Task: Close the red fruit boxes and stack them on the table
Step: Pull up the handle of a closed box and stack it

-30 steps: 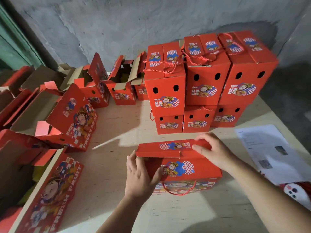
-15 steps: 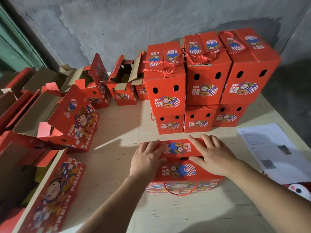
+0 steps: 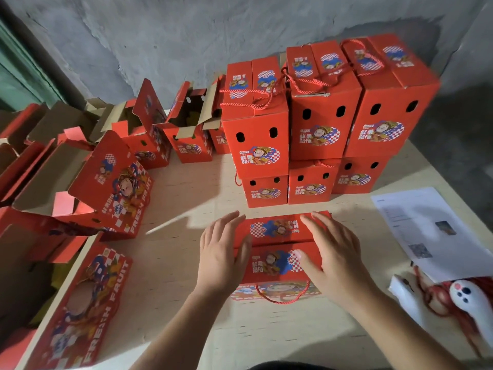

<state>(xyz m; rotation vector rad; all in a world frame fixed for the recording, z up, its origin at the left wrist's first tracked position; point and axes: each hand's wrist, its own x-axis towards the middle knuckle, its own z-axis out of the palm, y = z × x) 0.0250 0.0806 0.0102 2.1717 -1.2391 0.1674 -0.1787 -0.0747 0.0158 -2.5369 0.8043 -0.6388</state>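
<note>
Red cardboard fills most of what we see. Near the middle of the pale wooden table (image 3: 186,263) sits the red fruit box (image 3: 280,252) we are working on, its two top flaps folded down flat and meeting along a seam, its red cord handle (image 3: 282,295) hanging over the near face. Our left hand (image 3: 221,252) lies over the box's left end with fingers straight and spread, gripping nothing. Our right hand (image 3: 333,252) lies flat over the right end, fingers straight too, thumb on the near flap; it also clasps nothing.

Just beyond the box, towards the far wall, stands the stack of closed boxes (image 3: 320,124): three in a row on the table, three larger-looking ones on top of them, cord handles draped across their lids. To the far left, several open boxes (image 3: 184,134) stand with flaps up. Along the left edge, more open boxes and a flat one printed FRESH FRUIT (image 3: 88,303) lie tilted. On the right, near the table's edge, rests a printed paper sheet (image 3: 426,231), with a white object wound in red cord (image 3: 453,303) nearer to us.
</note>
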